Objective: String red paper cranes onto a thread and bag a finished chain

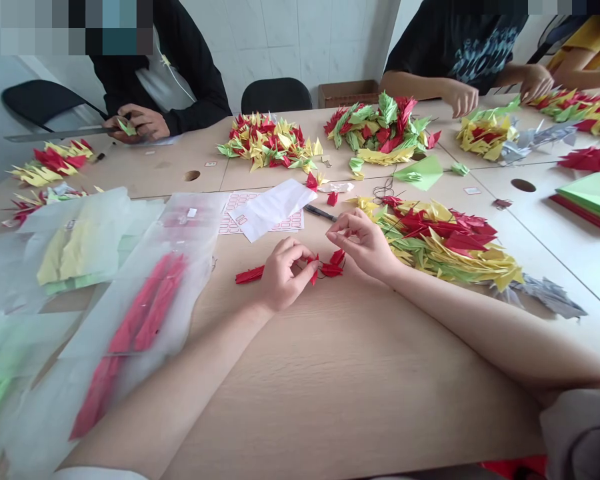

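My left hand (pixel 287 275) pinches a small red folded paper piece (pixel 314 272) between thumb and fingers, just above the wooden table. A few more red folded pieces (pixel 333 269) lie right beside it, with thin dark thread among them. Left of that hand is a longer red folded paper strip (pixel 249 275). My right hand (pixel 360 241) is raised to the right, thumb and fingertips pressed together; whatever is in them is too fine to make out. A black pen (pixel 321 213) lies just behind my right fingertips.
A heap of red, yellow and green folded paper (pixel 445 243) sits right of my hands. Frosted plastic bags (pixel 195 233) cover the left side. White paper (pixel 273 208) lies behind. Across the table, a person in black (pixel 180 80) and others handle folded paper near more piles (pixel 270 142).
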Demonstrator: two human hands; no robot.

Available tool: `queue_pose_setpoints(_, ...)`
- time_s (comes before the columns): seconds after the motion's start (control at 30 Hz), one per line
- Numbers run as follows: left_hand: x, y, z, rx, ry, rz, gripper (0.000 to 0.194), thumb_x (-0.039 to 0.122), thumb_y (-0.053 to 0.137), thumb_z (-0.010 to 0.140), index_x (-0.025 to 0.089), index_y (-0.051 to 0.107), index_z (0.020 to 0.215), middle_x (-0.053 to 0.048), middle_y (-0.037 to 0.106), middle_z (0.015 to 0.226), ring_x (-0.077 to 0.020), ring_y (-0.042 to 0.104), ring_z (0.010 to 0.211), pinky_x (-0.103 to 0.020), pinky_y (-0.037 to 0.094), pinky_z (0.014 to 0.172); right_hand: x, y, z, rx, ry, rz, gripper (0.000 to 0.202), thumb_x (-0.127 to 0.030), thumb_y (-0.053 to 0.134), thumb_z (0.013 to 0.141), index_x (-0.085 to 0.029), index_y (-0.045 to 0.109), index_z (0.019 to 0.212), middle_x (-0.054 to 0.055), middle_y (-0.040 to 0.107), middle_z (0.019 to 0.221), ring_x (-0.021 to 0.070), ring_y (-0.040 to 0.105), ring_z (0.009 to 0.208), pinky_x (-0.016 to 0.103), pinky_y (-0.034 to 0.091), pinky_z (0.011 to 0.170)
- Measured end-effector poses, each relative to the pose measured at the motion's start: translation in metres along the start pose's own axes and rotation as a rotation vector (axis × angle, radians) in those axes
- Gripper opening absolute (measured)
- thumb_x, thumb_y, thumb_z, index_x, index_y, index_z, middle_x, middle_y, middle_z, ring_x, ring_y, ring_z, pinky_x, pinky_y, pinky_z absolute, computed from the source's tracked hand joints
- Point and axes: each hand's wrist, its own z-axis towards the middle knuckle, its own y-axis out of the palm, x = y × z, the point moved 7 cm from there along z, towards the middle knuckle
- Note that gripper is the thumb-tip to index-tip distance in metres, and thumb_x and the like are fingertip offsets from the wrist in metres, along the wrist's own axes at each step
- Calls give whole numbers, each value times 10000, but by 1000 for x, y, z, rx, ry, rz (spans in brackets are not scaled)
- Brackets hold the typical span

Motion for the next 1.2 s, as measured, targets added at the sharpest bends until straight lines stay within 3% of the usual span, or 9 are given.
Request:
queue_pose_setpoints(0.23,4,-3,2,2,44,61,121,202,570,902,182,633,801,-37,558,860,-172,560,847,-294,463,708,-12,19,-8,-225,-65,-4,69,-236,636,862,-182,677,870,38,602,906,126,567,745,268,485,681)
queue_pose_setpoints(0.43,4,-6,-2,36,56,47,118,230,510,946,198,617,983,-35,616,893,-157,577,785,-297,476,717,-1,26,-12,-318,142,177,80,-245,616,852,-174,603,818,6,654,686,119,587,576,258,491,561)
queue_pose_setpoints(0.53,-1,-12,-3,119,24,10,129,239,502,948,198,588,1035,-35,620,896,-153,581,756,-295,482,711,8,28,-13,-286,240,360,151,-327,616,872,-185,565,865,30,693,747,144,645,618,269,533,556)
queue_pose_setpoints(0.67,2,-13,-2,119,58,72,87,216,554,909,193,617,965,-33,592,870,-150,558,740,-282,461,672,12,26,-12,-211,217,435,202,-373,629,877,-180,567,885,53,694,822,174,694,737,286,567,626)
queue_pose_setpoints(0.8,7,-11,0,97,103,105,49,202,591,888,187,637,885,-29,588,818,-156,554,730,-291,453,679,8,23,-11,-205,147,333,171,-347,603,897,-176,598,907,47,691,849,157,671,737,283,551,669)
queue_pose_setpoints(1.0,8,-9,1,95,123,106,67,220,599,899,183,639,859,-22,600,785,-153,558,722,-287,443,677,-4,18,-9,-185,20,11,120,-289,632,864,-175,660,891,21,692,821,113,592,647,235,477,604)
queue_pose_setpoints(1.2,10,-9,2,78,118,123,76,203,596,884,186,616,813,-23,600,772,-159,562,725,-290,446,677,-6,23,-10,-240,-4,-48,128,-275,552,923,-174,628,904,27,679,808,122,580,670,241,461,619)
